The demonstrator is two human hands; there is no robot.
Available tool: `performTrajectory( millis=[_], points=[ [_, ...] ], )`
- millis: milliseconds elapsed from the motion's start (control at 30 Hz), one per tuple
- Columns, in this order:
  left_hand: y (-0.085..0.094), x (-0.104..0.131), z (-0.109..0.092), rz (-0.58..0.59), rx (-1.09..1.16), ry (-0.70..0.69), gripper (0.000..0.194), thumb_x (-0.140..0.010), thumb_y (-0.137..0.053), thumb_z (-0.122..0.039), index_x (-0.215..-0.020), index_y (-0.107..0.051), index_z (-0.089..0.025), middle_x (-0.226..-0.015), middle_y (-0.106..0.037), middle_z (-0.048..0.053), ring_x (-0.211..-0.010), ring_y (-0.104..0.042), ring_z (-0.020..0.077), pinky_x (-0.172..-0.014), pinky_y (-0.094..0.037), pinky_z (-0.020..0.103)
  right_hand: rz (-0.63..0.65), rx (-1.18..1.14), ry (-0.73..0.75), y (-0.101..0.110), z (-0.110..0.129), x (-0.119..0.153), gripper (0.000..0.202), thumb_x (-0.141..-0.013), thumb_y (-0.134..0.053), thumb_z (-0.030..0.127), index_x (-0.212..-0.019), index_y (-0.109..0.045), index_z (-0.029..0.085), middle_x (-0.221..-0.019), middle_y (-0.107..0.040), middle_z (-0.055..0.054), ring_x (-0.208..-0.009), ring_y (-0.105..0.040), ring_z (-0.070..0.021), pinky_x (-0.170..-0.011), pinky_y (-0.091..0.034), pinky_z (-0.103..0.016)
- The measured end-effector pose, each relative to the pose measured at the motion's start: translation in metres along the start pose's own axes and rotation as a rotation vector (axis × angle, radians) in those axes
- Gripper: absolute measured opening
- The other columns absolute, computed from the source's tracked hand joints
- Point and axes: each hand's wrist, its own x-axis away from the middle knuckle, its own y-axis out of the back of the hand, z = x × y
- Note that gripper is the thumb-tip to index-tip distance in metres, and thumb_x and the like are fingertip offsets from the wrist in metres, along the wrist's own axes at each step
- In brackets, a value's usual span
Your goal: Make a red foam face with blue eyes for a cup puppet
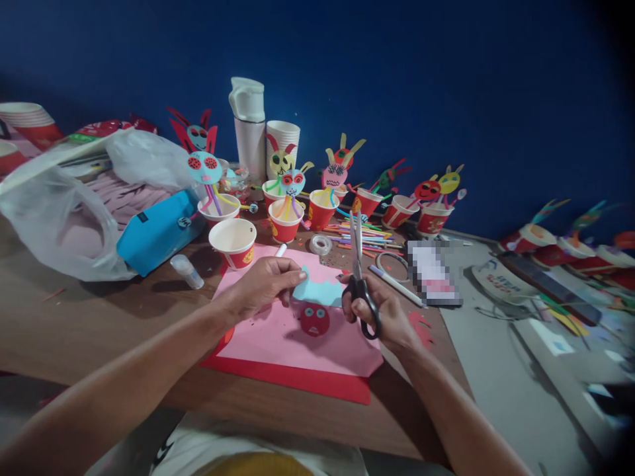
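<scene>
My left hand [270, 284] pinches the left end of a light blue piece of paper [317, 291] with a ragged upper edge. My right hand [381, 311] grips black-handled scissors [358, 264], their blades pointing up and nearly together. The paper's right end reaches the scissor handles; whether right fingers also touch it I cannot tell. Just below the blue paper lies a red paper face [315, 321] with light blue eyes. It rests on a pink sheet [278, 344], over a red sheet [317, 382] on the wooden table.
Behind my left hand stands a red-and-white paper cup [233, 243], with a glue stick [187, 272] beside it. Cups with paper-faced figures [286, 221] line the back. A tape roll [320, 245], colored sticks [360, 231], a white pen [397, 285] and a phone [432, 274] lie rightward. A plastic bag [64, 218] sits left.
</scene>
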Motion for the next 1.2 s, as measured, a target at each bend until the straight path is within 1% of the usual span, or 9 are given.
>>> performTrajectory(
  millis=[100,200,367,667,767,833,900,1033,1200],
  points=[
    [-0.009,0.002,0.003,-0.014,-0.037,-0.005,0.019,-0.072,-0.064,-0.032,-0.067,-0.058,-0.014,-0.048,-0.053,-0.004,-0.042,-0.049,0.0071,-0.042,-0.038,0.017,0.021,-0.027,-0.004,-0.005,-0.001,0.0,0.05,-0.067,-0.074,0.03,-0.111,-0.05,0.021,-0.081,-0.053,0.0,-0.07,-0.051,-0.0115,-0.059,-0.042,-0.023],
    [-0.018,0.005,0.004,-0.025,-0.075,-0.027,0.019,-0.073,-0.063,-0.032,-0.068,-0.059,-0.014,-0.054,-0.058,-0.003,-0.045,-0.053,0.0078,-0.044,-0.04,0.018,-0.04,-0.043,-0.019,-0.013,-0.001,0.0,0.051,-0.065,-0.075,0.023,-0.109,-0.049,0.022,-0.082,-0.053,0.001,-0.073,-0.052,-0.0116,-0.061,-0.043,-0.022],
    [-0.029,0.009,0.008,-0.054,-0.098,-0.029,0.02,-0.07,-0.067,-0.033,-0.068,-0.06,-0.015,-0.05,-0.056,-0.004,-0.041,-0.051,0.0085,-0.039,-0.037,0.018,-0.092,-0.068,0.016,-0.023,-0.008,0.001,0.047,-0.066,-0.073,0.022,-0.106,-0.049,0.023,-0.081,-0.056,0.002,-0.076,-0.055,-0.0131,-0.067,-0.045,-0.024],
    [-0.041,0.01,0.016,-0.012,-0.097,-0.046,0.022,-0.071,-0.063,-0.035,-0.067,-0.059,-0.014,-0.047,-0.057,-0.002,-0.043,-0.053,0.0102,-0.046,-0.043,0.02,-0.126,-0.001,-0.05,-0.029,-0.006,0.002,0.04,-0.066,-0.068,0.018,-0.102,-0.05,0.022,-0.078,-0.056,0.002,-0.07,-0.054,-0.012,-0.062,-0.047,-0.022],
    [-0.031,0.009,0.012,0.006,-0.115,-0.011,0.026,-0.077,-0.057,-0.038,-0.068,-0.059,-0.014,-0.046,-0.055,-0.002,-0.04,-0.051,0.0097,-0.041,-0.04,0.019,-0.133,0.037,-0.05,-0.027,-0.006,0.001,0.039,-0.066,-0.066,0.018,-0.102,-0.051,0.022,-0.078,-0.056,0.002,-0.071,-0.055,-0.0127,-0.061,-0.046,-0.022],
    [-0.016,0.008,0.005,-0.04,-0.121,0.003,0.027,-0.08,-0.052,-0.039,-0.075,-0.06,-0.014,-0.051,-0.056,-0.001,-0.039,-0.05,0.0092,-0.038,-0.038,0.019,-0.141,0.055,-0.049,-0.024,-0.005,0.0,0.039,-0.067,-0.065,0.02,-0.102,-0.051,0.021,-0.079,-0.056,0.001,-0.071,-0.055,-0.0132,-0.059,-0.046,-0.022],
    [0.004,0.007,-0.001,-0.109,-0.144,-0.029,0.023,-0.081,-0.052,-0.035,-0.078,-0.061,-0.014,-0.062,-0.06,0.001,-0.047,-0.053,0.0084,-0.046,-0.044,0.019,-0.154,0.083,-0.044,-0.022,-0.004,0.0,0.038,-0.066,-0.065,0.021,-0.102,-0.051,0.021,-0.078,-0.056,0.001,-0.07,-0.055,-0.0135,-0.057,-0.045,-0.022],
    [0.037,0.006,-0.003,-0.18,-0.448,0.054,0.019,-0.079,-0.05,-0.028,-0.08,-0.062,-0.014,-0.051,-0.054,-0.002,-0.044,-0.05,0.0095,-0.04,-0.04,0.018,-0.194,0.209,-0.011,-0.021,-0.005,0.001,0.037,-0.067,-0.062,0.019,-0.102,-0.052,0.021,-0.075,-0.056,0.001,-0.07,-0.056,-0.015,-0.057,-0.046,-0.023],
    [0.04,-0.001,0.008,-0.082,-0.569,0.114,0.021,-0.075,-0.056,-0.033,-0.076,-0.066,-0.015,-0.055,-0.059,0.001,-0.038,-0.048,0.0097,-0.032,-0.032,0.017,-0.185,0.391,0.035,-0.021,-0.013,0.002,0.033,-0.073,-0.056,0.017,-0.106,-0.053,0.023,-0.082,-0.062,0.0,-0.076,-0.06,-0.0159,-0.06,-0.047,-0.024]
  ],
)
